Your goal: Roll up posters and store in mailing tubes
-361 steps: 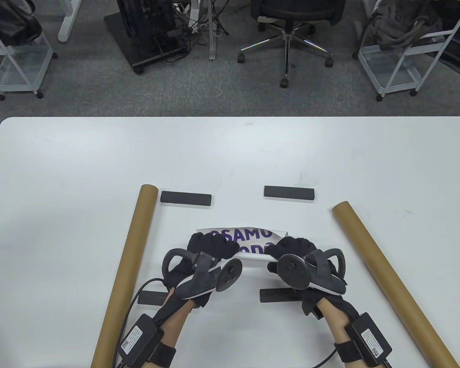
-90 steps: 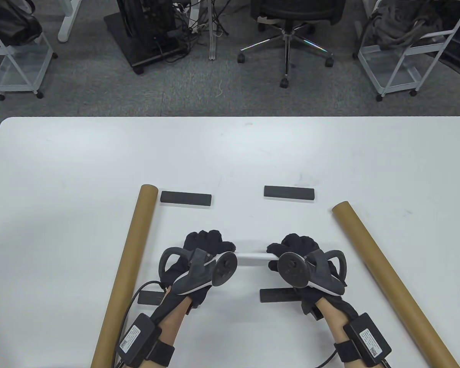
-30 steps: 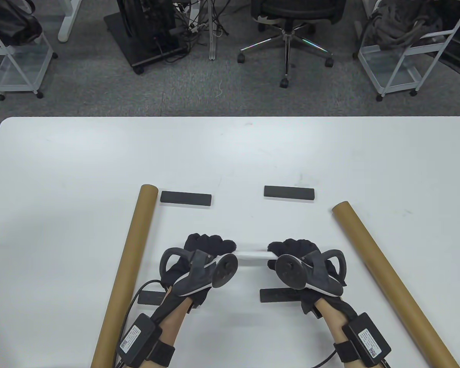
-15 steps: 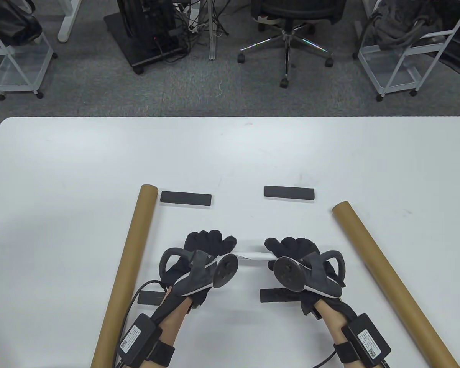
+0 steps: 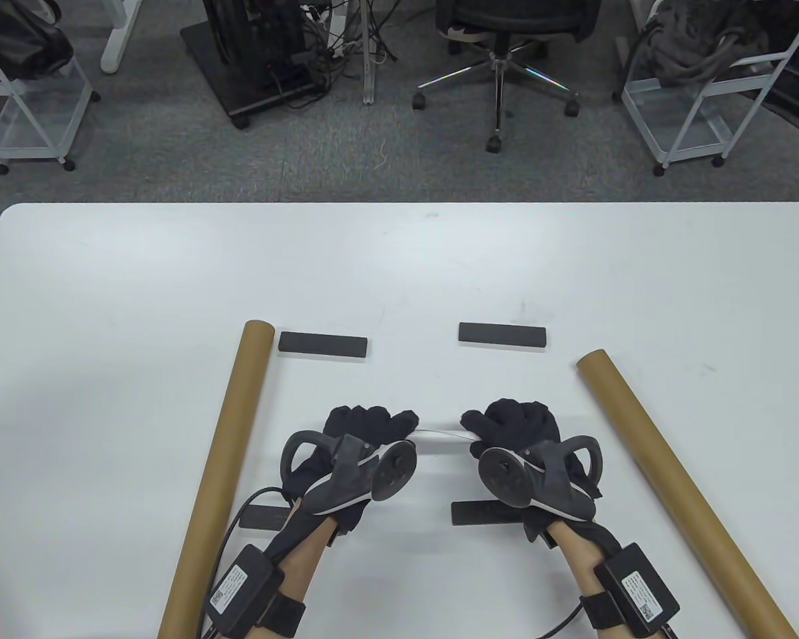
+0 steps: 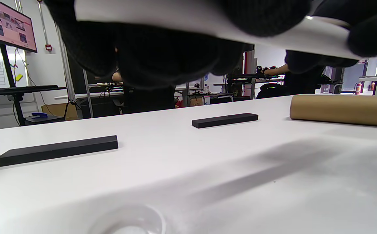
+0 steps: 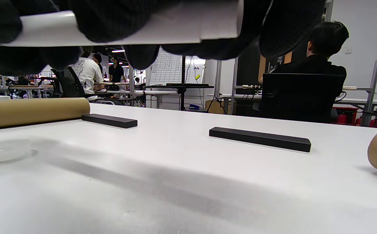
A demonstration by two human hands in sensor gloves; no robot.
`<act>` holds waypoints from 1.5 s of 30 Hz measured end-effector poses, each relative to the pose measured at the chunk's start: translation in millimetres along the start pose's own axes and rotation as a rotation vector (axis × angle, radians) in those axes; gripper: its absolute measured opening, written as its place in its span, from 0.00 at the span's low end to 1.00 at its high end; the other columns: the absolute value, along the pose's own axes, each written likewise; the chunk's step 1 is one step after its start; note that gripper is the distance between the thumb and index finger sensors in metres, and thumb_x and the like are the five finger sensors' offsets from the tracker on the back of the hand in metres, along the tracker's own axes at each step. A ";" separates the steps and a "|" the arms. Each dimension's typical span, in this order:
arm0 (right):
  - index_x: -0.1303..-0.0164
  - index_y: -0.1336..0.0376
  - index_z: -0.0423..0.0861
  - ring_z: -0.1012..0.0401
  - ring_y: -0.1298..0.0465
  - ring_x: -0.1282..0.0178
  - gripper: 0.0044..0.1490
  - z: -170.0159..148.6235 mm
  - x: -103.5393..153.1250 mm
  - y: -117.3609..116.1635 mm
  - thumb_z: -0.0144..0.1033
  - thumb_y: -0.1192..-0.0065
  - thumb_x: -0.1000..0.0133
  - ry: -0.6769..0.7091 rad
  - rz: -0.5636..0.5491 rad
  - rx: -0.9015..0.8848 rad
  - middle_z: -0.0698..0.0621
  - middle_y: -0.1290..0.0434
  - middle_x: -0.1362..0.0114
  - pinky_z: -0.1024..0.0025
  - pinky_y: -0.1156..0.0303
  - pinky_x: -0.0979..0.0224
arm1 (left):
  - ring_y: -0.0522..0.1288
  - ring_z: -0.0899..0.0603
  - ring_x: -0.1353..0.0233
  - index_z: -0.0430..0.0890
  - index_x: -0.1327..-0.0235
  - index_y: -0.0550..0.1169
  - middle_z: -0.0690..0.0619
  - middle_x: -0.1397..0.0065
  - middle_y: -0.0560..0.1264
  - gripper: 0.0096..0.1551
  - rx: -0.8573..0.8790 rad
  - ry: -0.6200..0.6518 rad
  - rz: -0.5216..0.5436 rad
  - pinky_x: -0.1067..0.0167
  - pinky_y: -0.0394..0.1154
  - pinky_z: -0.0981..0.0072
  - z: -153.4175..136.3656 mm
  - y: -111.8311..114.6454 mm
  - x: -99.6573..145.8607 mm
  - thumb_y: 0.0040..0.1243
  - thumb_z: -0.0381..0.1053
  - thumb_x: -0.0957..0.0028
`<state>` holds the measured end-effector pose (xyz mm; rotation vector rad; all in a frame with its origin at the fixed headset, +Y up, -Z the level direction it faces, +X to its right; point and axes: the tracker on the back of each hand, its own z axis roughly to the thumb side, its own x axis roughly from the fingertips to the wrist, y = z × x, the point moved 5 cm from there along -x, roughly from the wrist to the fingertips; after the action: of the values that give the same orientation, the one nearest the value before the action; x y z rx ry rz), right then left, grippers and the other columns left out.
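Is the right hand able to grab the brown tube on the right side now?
Probably not yet: the right hand grips the rolled poster. The right tube lies uncovered beside it.

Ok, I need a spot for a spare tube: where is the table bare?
Bare: the far half of the table, beyond the bars, and left of the left tube. Crowded: between the tubes, where both hands hold the poster.

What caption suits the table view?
Both hands hold a rolled poster between two mailing tubes.
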<state>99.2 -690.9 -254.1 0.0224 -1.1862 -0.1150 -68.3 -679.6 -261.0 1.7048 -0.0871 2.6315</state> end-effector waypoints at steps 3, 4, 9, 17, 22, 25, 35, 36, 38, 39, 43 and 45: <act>0.28 0.39 0.50 0.46 0.25 0.37 0.34 4.0 -0.3 -1.2 0.43 0.45 0.48 0.016 0.007 0.015 0.48 0.28 0.34 0.35 0.34 0.26 | 0.83 0.47 0.43 0.63 0.29 0.75 0.60 0.40 0.82 0.31 -0.049 -0.002 -0.002 0.24 0.74 0.44 -0.1 2.5 -0.2 0.55 0.63 0.49; 0.27 0.41 0.50 0.46 0.24 0.37 0.35 5.1 -0.4 -1.1 0.43 0.45 0.48 0.017 0.008 0.020 0.49 0.28 0.34 0.35 0.34 0.26 | 0.83 0.48 0.42 0.63 0.29 0.75 0.60 0.40 0.82 0.31 -0.067 -0.002 0.001 0.24 0.74 0.44 -0.4 2.9 -0.1 0.56 0.63 0.49; 0.30 0.38 0.51 0.46 0.23 0.38 0.33 7.3 -0.4 0.2 0.43 0.45 0.48 0.019 -0.008 0.027 0.50 0.25 0.35 0.36 0.32 0.27 | 0.77 0.43 0.29 0.61 0.29 0.78 0.56 0.27 0.76 0.32 -0.062 -0.017 0.013 0.22 0.70 0.42 -1.9 3.6 -0.4 0.56 0.62 0.49; 0.32 0.36 0.52 0.47 0.22 0.38 0.31 1.3 0.0 -1.1 0.42 0.46 0.47 0.005 0.003 0.019 0.50 0.24 0.35 0.37 0.32 0.27 | 0.82 0.47 0.35 0.61 0.28 0.76 0.61 0.34 0.81 0.32 -0.094 0.013 0.047 0.23 0.74 0.48 6.2 2.2 0.2 0.56 0.61 0.49; 0.31 0.36 0.52 0.46 0.22 0.38 0.31 4.1 -0.4 -0.2 0.42 0.46 0.47 0.009 -0.015 0.034 0.50 0.25 0.34 0.36 0.32 0.27 | 0.82 0.46 0.35 0.60 0.27 0.75 0.59 0.32 0.79 0.31 -0.106 0.005 0.022 0.24 0.73 0.45 5.6 6.3 -0.7 0.54 0.60 0.47; 0.31 0.36 0.52 0.46 0.22 0.38 0.31 3.8 -0.8 -0.4 0.42 0.45 0.47 0.010 -0.016 0.027 0.50 0.25 0.34 0.37 0.32 0.27 | 0.81 0.45 0.36 0.60 0.27 0.74 0.57 0.33 0.78 0.31 -0.110 0.007 0.018 0.23 0.72 0.44 6.0 6.3 -0.7 0.52 0.59 0.47; 0.31 0.36 0.52 0.47 0.22 0.37 0.31 3.5 -2.3 -1.8 0.43 0.45 0.47 0.009 -0.006 0.018 0.50 0.25 0.34 0.37 0.32 0.27 | 0.80 0.46 0.39 0.62 0.28 0.73 0.58 0.35 0.79 0.30 -0.140 0.008 0.013 0.23 0.72 0.43 7.6 5.8 -0.6 0.51 0.58 0.46; 0.31 0.36 0.52 0.46 0.22 0.37 0.31 3.5 -2.4 -2.2 0.43 0.45 0.47 0.009 -0.002 0.016 0.50 0.25 0.34 0.37 0.32 0.27 | 0.80 0.46 0.39 0.62 0.28 0.73 0.58 0.35 0.79 0.30 -0.148 0.008 0.016 0.24 0.72 0.43 7.9 5.6 -0.6 0.51 0.59 0.47; 0.31 0.36 0.52 0.46 0.22 0.37 0.31 3.9 -2.8 -3.2 0.43 0.45 0.47 0.010 0.010 0.013 0.50 0.25 0.33 0.37 0.32 0.27 | 0.81 0.46 0.39 0.62 0.29 0.73 0.58 0.35 0.79 0.30 -0.154 0.008 0.015 0.23 0.72 0.43 8.1 5.6 -0.7 0.51 0.58 0.47; 0.31 0.36 0.52 0.46 0.22 0.37 0.31 4.2 -3.1 -3.4 0.42 0.45 0.47 0.010 0.012 0.009 0.50 0.25 0.34 0.37 0.32 0.27 | 0.81 0.46 0.39 0.62 0.29 0.73 0.58 0.35 0.79 0.29 -0.154 0.008 0.013 0.24 0.72 0.43 8.1 5.4 -0.5 0.51 0.58 0.47; 0.31 0.36 0.52 0.46 0.22 0.37 0.31 7.1 -5.6 -2.9 0.42 0.45 0.47 0.014 0.009 0.010 0.50 0.25 0.34 0.37 0.32 0.27 | 0.81 0.46 0.39 0.62 0.30 0.74 0.58 0.35 0.79 0.29 -0.148 -0.001 0.013 0.24 0.72 0.43 4.1 4.2 -0.3 0.51 0.58 0.47; 0.31 0.36 0.52 0.46 0.22 0.37 0.31 8.2 -6.8 -2.7 0.43 0.45 0.47 0.014 0.007 0.010 0.50 0.25 0.34 0.37 0.32 0.27 | 0.81 0.46 0.39 0.63 0.30 0.74 0.59 0.35 0.79 0.29 -0.144 -0.005 0.015 0.23 0.72 0.43 2.0 3.9 -0.3 0.51 0.58 0.47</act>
<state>88.9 -692.5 -257.5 0.0282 -1.1724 -0.1023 -66.4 -683.5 -260.7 1.6710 -0.2832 2.5606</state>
